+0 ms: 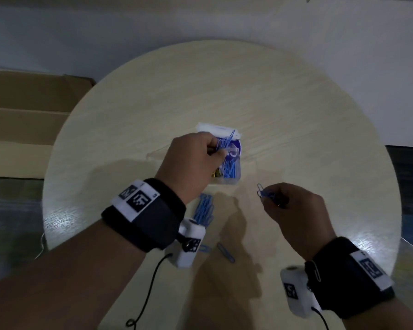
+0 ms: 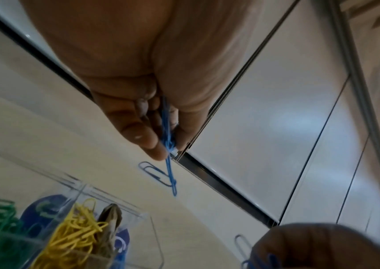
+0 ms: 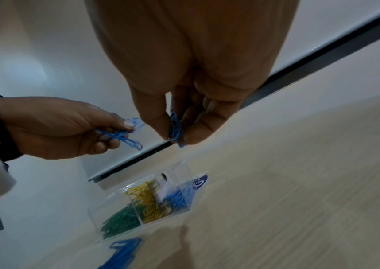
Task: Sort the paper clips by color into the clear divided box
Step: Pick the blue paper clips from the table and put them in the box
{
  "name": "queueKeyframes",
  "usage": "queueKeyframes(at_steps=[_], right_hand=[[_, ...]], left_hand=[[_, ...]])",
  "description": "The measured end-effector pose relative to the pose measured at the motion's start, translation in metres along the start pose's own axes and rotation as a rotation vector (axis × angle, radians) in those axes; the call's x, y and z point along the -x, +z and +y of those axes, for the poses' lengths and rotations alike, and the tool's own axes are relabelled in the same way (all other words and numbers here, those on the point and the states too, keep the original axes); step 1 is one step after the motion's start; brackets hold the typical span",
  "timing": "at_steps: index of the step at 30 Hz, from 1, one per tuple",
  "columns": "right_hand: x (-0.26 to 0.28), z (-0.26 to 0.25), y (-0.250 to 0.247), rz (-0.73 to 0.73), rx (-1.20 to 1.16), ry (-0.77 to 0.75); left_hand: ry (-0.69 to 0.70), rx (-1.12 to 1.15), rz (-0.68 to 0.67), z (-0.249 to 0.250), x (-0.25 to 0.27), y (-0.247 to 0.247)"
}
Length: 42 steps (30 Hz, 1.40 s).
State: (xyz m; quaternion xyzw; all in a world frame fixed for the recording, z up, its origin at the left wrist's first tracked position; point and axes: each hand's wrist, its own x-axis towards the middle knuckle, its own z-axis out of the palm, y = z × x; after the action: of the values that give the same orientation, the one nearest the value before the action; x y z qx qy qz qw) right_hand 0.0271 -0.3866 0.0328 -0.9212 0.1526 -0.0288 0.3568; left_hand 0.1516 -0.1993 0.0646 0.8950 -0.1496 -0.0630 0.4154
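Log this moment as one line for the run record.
left hand: grips blue clips above box | right hand: pinches blue clips | more blue clips on table

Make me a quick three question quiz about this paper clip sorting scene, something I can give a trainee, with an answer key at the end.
1. Multiple choice: what colour are the paper clips pinched in the left hand? A) green B) blue C) yellow
2. True or false: the right hand holds nothing.
3. Fill in: in the right wrist view, the clear divided box holds green clips, blue clips, and between them ____ clips.

Key
1. B. The left hand holds a bunch of blue clips above the box.
2. False. It pinches blue clips too.
3. Yellow. More blue clips lie loose on the table.
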Motion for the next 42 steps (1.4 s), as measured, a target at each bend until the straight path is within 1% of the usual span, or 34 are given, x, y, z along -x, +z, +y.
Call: queueKeyframes(at_steps=[1,3,7,8,9,11,13,14,19,22,24,26,27,29,31,33,36,39,41,42], right_hand=[[-0.001,0.001,-0.002,0.013,-0.008,0.008],[-0.003,0.004,-0.004,0.026,-0.035,0.029],[-0.006,0.007,-0.005,0.042,-0.062,0.056],[-0.007,0.006,-0.005,0.046,-0.068,0.060],[-0.009,0.004,-0.005,0.048,-0.081,0.065],[-0.015,-0.001,-0.004,0.044,-0.117,0.070],[-0.024,-0.009,-0.002,0.030,-0.117,0.062],[-0.030,-0.012,-0.001,0.022,-0.105,0.054],[-0.066,-0.029,0.022,-0.032,-0.080,0.043],[-0.082,-0.037,0.037,-0.088,-0.083,0.052],[-0.086,-0.037,0.038,-0.063,-0.063,0.053],[-0.085,-0.034,0.035,0.022,-0.023,0.024],[-0.082,-0.033,0.034,0.032,0.023,-0.010],[-0.073,-0.030,0.037,-0.034,0.145,-0.073],[-0.067,-0.029,0.044,-0.110,0.250,-0.080],[-0.066,-0.030,0.050,-0.123,0.315,-0.080],[-0.066,-0.033,0.054,-0.109,0.356,-0.084],[-0.068,-0.038,0.056,-0.044,0.352,-0.081],[-0.069,-0.040,0.057,-0.072,0.385,-0.083],[-0.069,-0.040,0.057,-0.087,0.387,-0.101]], left_hand=[[0.010,-0.011,0.018,0.001,-0.004,0.004],[0.027,-0.082,0.008,0.000,-0.012,0.016],[0.007,-0.187,-0.145,-0.009,-0.018,0.041],[0.007,-0.200,-0.162,-0.009,-0.017,0.044],[0.010,-0.192,-0.149,-0.009,-0.017,0.046],[-0.011,-0.077,-0.052,-0.011,-0.015,0.045],[-0.081,0.093,0.060,-0.013,-0.010,0.037],[-0.115,0.143,0.094,-0.016,-0.008,0.032],[-0.157,0.144,0.174,-0.041,0.020,0.003],[-0.227,0.175,0.178,-0.056,0.038,-0.004],[-0.238,0.164,0.191,-0.063,0.049,-0.008],[-0.205,0.095,0.197,-0.071,0.064,-0.015],[-0.185,0.039,0.179,-0.076,0.072,-0.017],[-0.158,-0.096,0.095,-0.090,0.087,-0.019],[-0.146,-0.215,-0.011,-0.106,0.098,-0.018],[-0.142,-0.270,-0.075,-0.120,0.105,-0.017],[-0.133,-0.261,-0.097,-0.131,0.108,-0.018],[-0.101,-0.316,-0.086,-0.133,0.105,-0.019],[-0.033,-0.375,-0.090,-0.133,0.101,-0.019],[0.030,-0.410,-0.112,-0.133,0.099,-0.018]])
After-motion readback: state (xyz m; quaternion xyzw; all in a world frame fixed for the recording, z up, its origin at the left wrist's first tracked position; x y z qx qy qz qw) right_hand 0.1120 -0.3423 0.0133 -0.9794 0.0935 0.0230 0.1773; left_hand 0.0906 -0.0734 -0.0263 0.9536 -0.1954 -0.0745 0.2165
